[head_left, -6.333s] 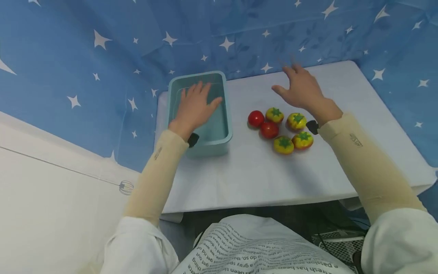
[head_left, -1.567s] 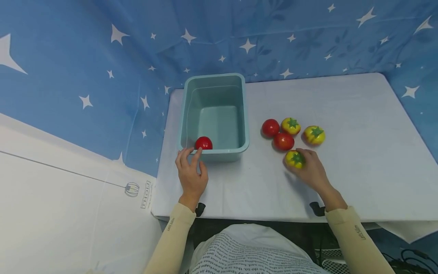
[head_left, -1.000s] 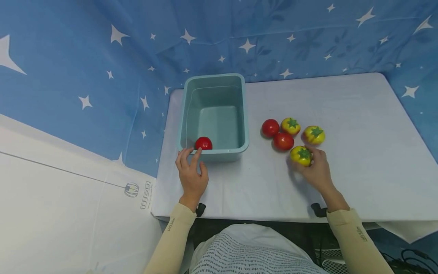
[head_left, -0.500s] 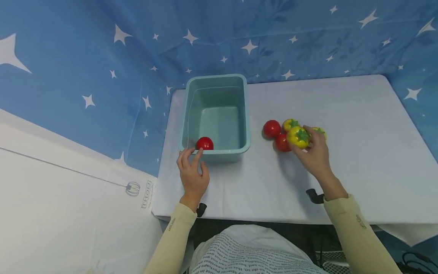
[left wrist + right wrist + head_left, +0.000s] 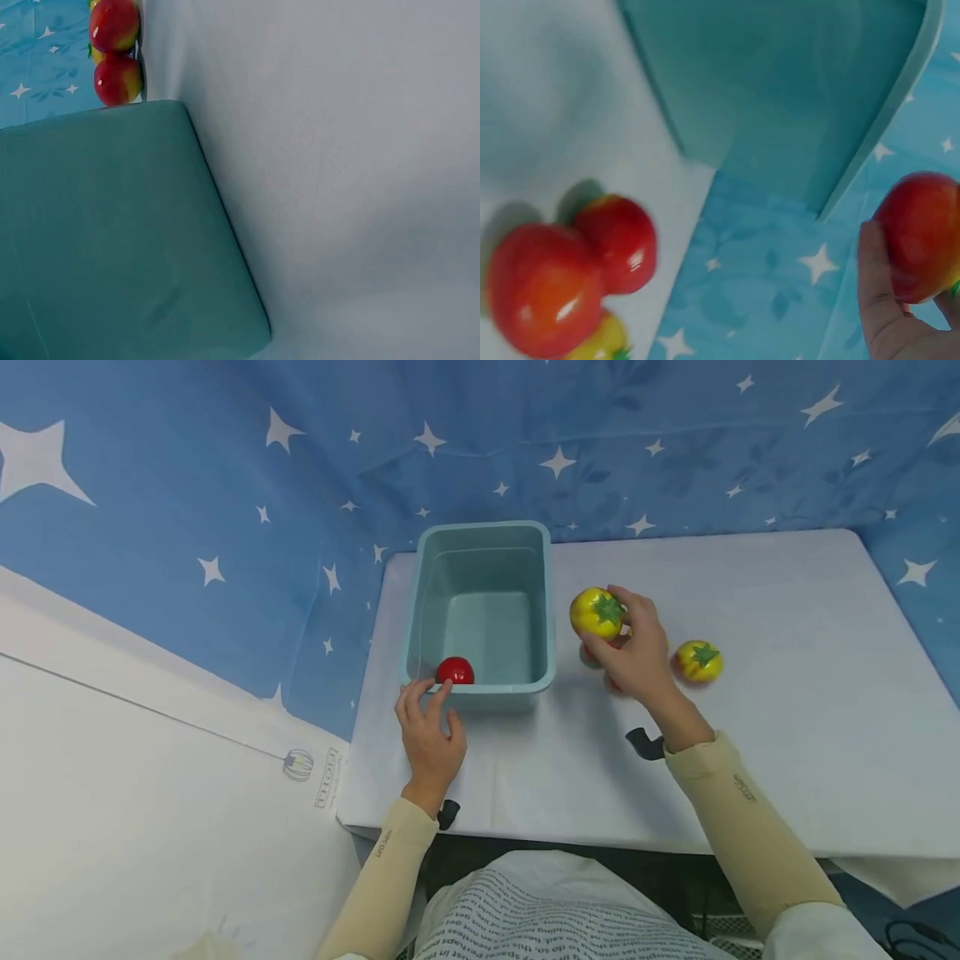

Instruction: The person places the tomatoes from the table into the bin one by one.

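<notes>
My right hand (image 5: 641,652) grips a yellow tomato (image 5: 592,612) with a green star-shaped top and holds it above the table, just right of the blue-green bin (image 5: 551,610). The right wrist view shows the red underside of this tomato (image 5: 919,232) between fingers and thumb. At the bin's near rim, my left hand (image 5: 432,739) rests its fingertips on the edge. Inside the bin, a red tomato (image 5: 455,671) lies in the near left corner. The right hand partly hides others on the table, while one yellow tomato (image 5: 697,662) lies to their right.
Two red tomatoes appear close together in the right wrist view, the larger one (image 5: 546,289) overlapping a yellow one (image 5: 600,337). The white-covered table (image 5: 810,693) meets a blue star-patterned curtain (image 5: 675,443) at its back edge.
Both hands were empty at first, and the bin held nothing. A red tomato then appeared in it. The right hand has since lifted the yellow tomato leftward toward the bin; the left stays at the rim.
</notes>
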Action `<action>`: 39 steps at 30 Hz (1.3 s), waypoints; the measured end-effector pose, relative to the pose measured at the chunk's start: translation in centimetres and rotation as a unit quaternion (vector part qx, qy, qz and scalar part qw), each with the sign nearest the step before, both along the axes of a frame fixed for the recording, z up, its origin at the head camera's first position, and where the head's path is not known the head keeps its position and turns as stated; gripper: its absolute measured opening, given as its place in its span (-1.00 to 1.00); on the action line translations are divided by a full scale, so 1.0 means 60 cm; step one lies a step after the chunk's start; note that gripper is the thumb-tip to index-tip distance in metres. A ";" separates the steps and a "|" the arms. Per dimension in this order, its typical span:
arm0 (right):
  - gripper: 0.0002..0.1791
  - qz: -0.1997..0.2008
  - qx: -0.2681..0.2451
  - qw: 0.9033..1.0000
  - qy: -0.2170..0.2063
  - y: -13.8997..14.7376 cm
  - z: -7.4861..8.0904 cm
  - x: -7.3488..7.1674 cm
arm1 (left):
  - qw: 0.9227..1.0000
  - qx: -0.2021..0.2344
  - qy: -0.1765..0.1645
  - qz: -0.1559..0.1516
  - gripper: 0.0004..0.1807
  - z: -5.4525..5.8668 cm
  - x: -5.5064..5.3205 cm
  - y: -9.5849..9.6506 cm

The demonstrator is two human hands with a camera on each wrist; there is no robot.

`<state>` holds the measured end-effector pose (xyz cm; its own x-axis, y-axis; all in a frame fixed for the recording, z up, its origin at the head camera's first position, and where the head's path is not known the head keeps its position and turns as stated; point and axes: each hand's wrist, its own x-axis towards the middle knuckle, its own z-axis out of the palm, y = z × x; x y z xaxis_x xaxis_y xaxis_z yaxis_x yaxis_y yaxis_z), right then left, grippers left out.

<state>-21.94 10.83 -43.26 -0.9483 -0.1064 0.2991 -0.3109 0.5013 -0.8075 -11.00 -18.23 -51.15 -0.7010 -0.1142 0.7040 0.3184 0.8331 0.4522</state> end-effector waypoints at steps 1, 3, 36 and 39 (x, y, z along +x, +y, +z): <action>-0.22 0.003 -0.005 1.000 -0.003 -0.007 0.005 -0.001 | 1.000 -0.001 0.000 0.000 -0.54 0.000 0.000 0.001; -0.21 0.011 -0.015 1.000 -0.012 -0.020 0.014 -0.001 | 1.000 -0.002 0.002 0.001 -0.55 0.001 -0.001 0.001; -0.22 0.196 0.169 0.966 -0.004 -0.161 0.011 0.032 | 1.000 0.001 0.015 -0.024 -0.58 -0.005 -0.004 -0.008; -0.22 0.194 0.178 0.965 -0.002 -0.163 0.010 0.034 | 1.000 0.000 0.015 -0.023 -0.58 -0.005 -0.004 -0.009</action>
